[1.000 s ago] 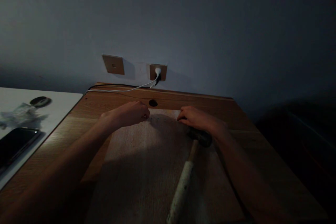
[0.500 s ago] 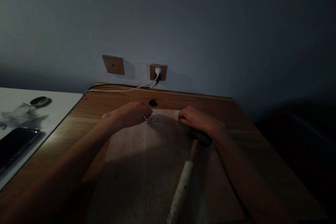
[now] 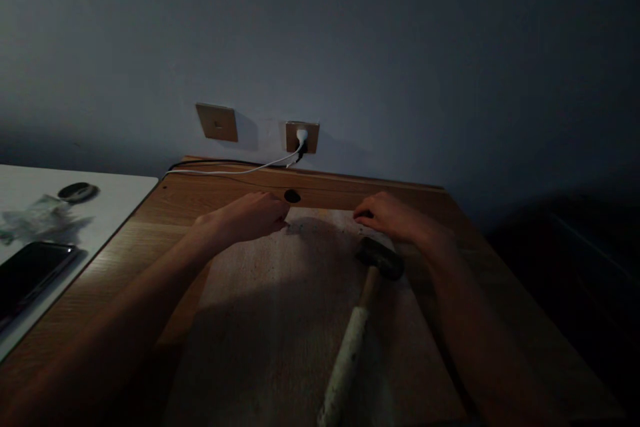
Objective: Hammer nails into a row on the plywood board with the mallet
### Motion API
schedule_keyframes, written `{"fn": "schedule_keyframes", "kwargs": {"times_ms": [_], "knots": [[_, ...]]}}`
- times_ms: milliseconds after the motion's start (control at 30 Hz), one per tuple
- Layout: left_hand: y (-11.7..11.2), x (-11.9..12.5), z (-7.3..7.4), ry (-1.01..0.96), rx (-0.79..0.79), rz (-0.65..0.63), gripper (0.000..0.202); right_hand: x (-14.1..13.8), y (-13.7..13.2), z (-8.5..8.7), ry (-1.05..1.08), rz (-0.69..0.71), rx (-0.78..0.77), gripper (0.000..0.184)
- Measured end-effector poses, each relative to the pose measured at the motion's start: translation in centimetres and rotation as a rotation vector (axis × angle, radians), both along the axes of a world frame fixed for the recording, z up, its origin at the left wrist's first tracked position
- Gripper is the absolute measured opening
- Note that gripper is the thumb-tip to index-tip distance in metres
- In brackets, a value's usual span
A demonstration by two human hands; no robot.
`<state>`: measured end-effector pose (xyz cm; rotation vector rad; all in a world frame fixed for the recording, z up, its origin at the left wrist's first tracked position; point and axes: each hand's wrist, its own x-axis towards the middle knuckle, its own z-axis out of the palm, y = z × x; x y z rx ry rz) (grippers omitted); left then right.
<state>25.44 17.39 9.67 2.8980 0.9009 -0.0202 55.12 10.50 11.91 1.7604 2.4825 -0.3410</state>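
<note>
My left hand point(image 3: 263, 215) is closed at the far left corner of a pale wooden board point(image 3: 280, 307). Its fingertips are pressed together, and anything small between them is hidden. Across the board, my right hand point(image 3: 387, 215) is over the far right corner with curled fingers, the thumb and forefinger close together. I cannot make out what they hold, if anything. Several tiny dark specks, perhaps nails or holes, run in a row along the board's far end between the hands. A hammer point(image 3: 356, 330) with a dark head and whitish grip lies on the board, just below my right hand.
Beneath the board is a wooden table point(image 3: 175, 213) with a dark round hole point(image 3: 293, 196). A white surface point(image 3: 120, 190) at left bears a phone point(image 3: 37, 273), a crumpled clear bag point(image 3: 45, 213) and a dark round object point(image 3: 77, 192). A white cable point(image 3: 225, 173) runs to a wall socket point(image 3: 311, 138).
My right hand has moved a little to the right, away from my left hand, and uncovered more of the hammer head. My left hand has stayed at nearly the same spot.
</note>
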Motion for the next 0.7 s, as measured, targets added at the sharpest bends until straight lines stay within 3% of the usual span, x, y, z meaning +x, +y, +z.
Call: {"fn": "schedule_keyframes", "kwargs": {"times_ms": [300,700], "knots": [[0.2,0.0,-0.4,-0.143,-0.049,-0.091,0.019,-0.2,0.1,-0.4,-0.049,-0.074,-0.096,0.022],[-0.1,0.8,-0.8,-0.129,-0.056,-0.074,0.021,-0.5,-0.2,-0.8,-0.058,-0.122,-0.1,0.02]]}}
